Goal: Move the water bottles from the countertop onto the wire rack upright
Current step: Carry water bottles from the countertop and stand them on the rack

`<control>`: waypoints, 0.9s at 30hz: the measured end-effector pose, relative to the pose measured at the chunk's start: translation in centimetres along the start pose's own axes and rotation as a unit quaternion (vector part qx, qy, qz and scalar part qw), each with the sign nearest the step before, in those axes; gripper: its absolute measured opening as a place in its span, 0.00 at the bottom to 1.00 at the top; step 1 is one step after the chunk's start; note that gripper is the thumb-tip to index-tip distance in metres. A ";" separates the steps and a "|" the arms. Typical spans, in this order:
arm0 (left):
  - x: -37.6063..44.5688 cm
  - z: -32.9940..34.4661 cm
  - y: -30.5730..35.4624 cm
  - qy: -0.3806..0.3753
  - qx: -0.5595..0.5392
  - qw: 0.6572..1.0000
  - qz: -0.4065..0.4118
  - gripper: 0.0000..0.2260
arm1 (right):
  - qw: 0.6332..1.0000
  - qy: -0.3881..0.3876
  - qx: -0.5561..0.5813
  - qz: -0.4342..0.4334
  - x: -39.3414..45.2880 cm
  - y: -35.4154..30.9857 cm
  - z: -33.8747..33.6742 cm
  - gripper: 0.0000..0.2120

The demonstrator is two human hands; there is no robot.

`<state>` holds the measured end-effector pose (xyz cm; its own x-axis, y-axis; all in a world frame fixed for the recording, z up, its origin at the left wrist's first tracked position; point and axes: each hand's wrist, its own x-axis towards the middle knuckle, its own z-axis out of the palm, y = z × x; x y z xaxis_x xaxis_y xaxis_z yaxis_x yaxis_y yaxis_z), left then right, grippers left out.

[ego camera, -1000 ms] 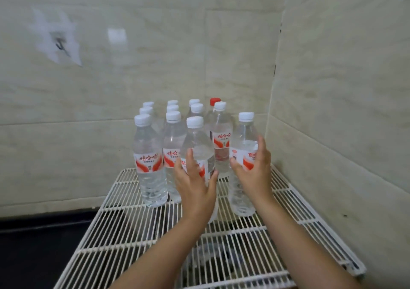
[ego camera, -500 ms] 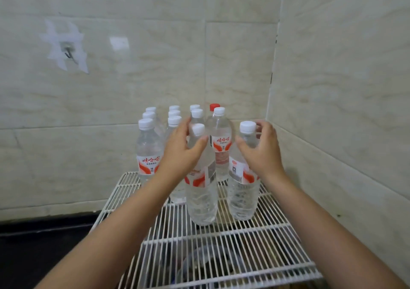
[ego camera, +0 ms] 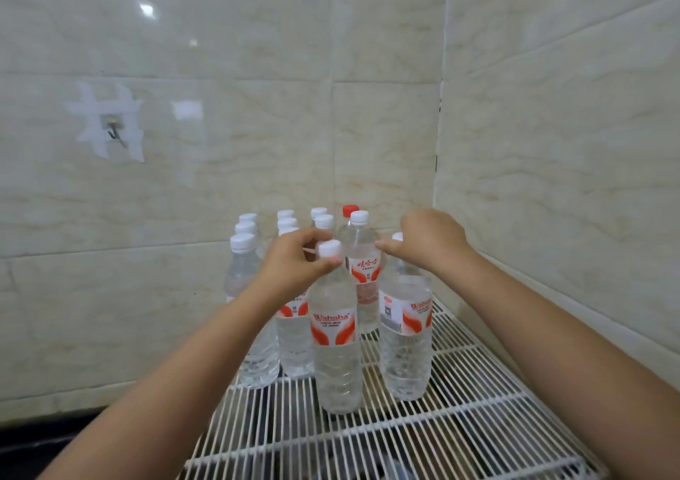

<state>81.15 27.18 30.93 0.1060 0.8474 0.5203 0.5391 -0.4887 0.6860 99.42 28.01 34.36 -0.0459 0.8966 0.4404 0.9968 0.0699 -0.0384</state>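
Observation:
Several clear water bottles with white caps and red-and-white labels stand upright on the white wire rack [ego camera: 460,424], in the corner of two tiled walls. My left hand [ego camera: 294,262] is closed around the neck of the front middle bottle [ego camera: 335,350], thumb just under its cap. My right hand [ego camera: 430,240] is cupped over the top of the front right bottle [ego camera: 404,339] and hides most of its cap. Both bottles rest on the rack's wires. One bottle at the back has a red cap [ego camera: 350,210].
The right wall [ego camera: 552,185] runs close beside the rack's right edge. More upright bottles [ego camera: 243,281] fill the rack's back left. A dark countertop [ego camera: 36,450] lies low at the left. A metal hook [ego camera: 114,131] is stuck on the back wall.
Both hands have slid up from the bottles' bodies to their necks and caps. The view has shifted, and the two front bottles stay standing on the rack.

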 end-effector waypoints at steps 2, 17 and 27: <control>-0.1 0.1 -0.1 0.044 0.032 0.999 -0.007 0.14 | 0.997 -0.045 -0.001 -0.063 0.2 0.3 -0.6 0.20; 0.7 0.1 0.7 0.071 0.237 0.967 -0.062 0.22 | 0.997 -0.050 -0.024 -0.055 -0.6 0.3 -0.9 0.23; 0.6 -2.9 -0.2 -0.153 0.037 0.987 -0.011 0.17 | 0.976 -0.108 0.148 -0.115 -1.7 1.0 -1.5 0.19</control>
<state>78.66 27.17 32.62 0.3351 0.8861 0.3203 0.6023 -0.4629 0.6503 100.64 25.94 34.94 -0.3106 0.9112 0.2706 0.8975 0.3749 -0.2323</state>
